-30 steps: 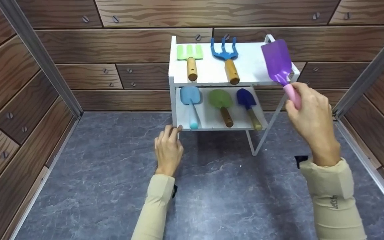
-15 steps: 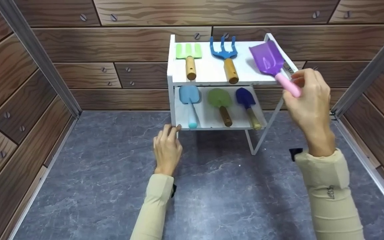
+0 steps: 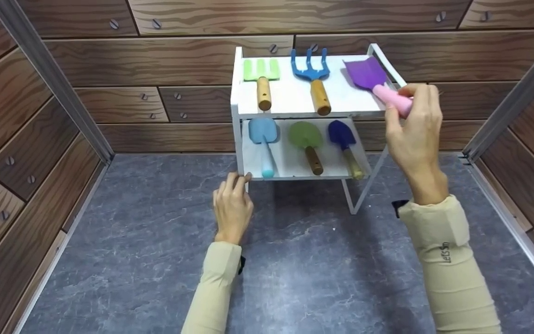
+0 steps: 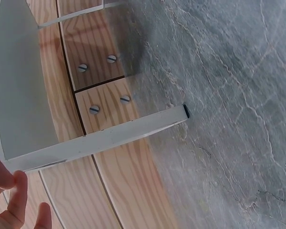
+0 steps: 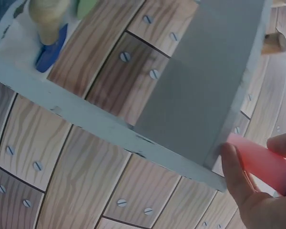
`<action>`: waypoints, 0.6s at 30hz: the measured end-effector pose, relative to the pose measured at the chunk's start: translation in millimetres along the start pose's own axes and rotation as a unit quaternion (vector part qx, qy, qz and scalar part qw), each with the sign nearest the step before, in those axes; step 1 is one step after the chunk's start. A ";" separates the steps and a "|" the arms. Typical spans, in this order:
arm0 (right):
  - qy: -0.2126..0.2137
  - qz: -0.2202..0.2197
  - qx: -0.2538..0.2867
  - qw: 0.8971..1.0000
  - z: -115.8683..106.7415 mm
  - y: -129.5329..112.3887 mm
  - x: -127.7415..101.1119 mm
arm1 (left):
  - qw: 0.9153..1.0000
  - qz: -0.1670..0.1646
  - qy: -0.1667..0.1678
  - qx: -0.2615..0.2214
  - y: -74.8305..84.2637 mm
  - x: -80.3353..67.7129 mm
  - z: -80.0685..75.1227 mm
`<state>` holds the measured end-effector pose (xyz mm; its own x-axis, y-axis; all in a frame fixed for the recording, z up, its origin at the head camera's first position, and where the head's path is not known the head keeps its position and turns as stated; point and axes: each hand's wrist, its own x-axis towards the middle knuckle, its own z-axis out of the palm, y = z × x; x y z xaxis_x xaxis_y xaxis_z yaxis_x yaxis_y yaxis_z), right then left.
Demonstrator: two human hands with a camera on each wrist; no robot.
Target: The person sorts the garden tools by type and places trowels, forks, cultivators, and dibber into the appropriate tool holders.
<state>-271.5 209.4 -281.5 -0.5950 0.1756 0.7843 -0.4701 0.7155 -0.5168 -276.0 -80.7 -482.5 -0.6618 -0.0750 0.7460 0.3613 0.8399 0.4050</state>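
1. Right hand (image 3: 414, 132): fingers and thumb pinch the pink handle of the purple trowel (image 3: 365, 73). In the right wrist view the thumb (image 5: 238, 171) lies against the handle just beside the shelf edge.
2. Purple trowel: the blade lies on the right end of the top shelf (image 3: 290, 99) of the white two-tier rack (image 3: 238, 139). The handle juts out past the right front corner of that shelf, angled toward the person's right.
3. Left hand (image 3: 232, 206): the fingertips (image 3: 239, 178) touch the rack's front left leg at the level of the lower shelf. The fingers are lightly bent. Whether they grip the leg or only rest against it cannot be told, and the left wrist view shows only fingertips at its lower left corner beneath the shelf edge.
4. Top shelf, left to right: green hand fork (image 3: 261, 76) with wooden handle, blue hand rake (image 3: 313, 76) with wooden handle, then the purple trowel. All three are well apart, handles toward the person.
5. Lower shelf (image 3: 290, 169), left to right: light blue trowel (image 3: 263, 139), green trowel (image 3: 307, 141), dark blue trowel (image 3: 343, 141). They lie side by side and do not touch.
6. Support surface: the rack stands on a grey marbled floor (image 3: 155, 241) against a wood-panel wall (image 3: 155, 65) studded with screw heads.
7. Sleeves: both forearms wear beige sleeves (image 3: 448, 260).
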 end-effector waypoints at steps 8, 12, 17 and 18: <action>-0.039 -0.056 -0.052 0.996 13.4 5.0 3.8 | 1.000 -0.002 -0.008 0.002 0.4 0.9 -1.8; -0.048 -0.064 -0.084 0.993 19.1 5.7 5.1 | 1.000 -0.005 -0.006 0.003 0.7 -0.5 -3.0; -0.036 -0.060 -0.115 0.991 20.7 5.3 9.2 | 1.000 -0.001 -0.006 0.004 1.3 0.0 -2.3; -0.033 -0.058 -0.120 0.991 20.5 4.6 10.2 | 1.000 0.001 -0.007 0.005 1.3 0.2 -1.7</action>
<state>-293.2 200.6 -282.9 -0.5905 0.0440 0.8058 -0.3745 0.8695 -0.3220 -274.5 -80.5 -480.9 -0.6699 -0.0670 0.7394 0.3560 0.8450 0.3991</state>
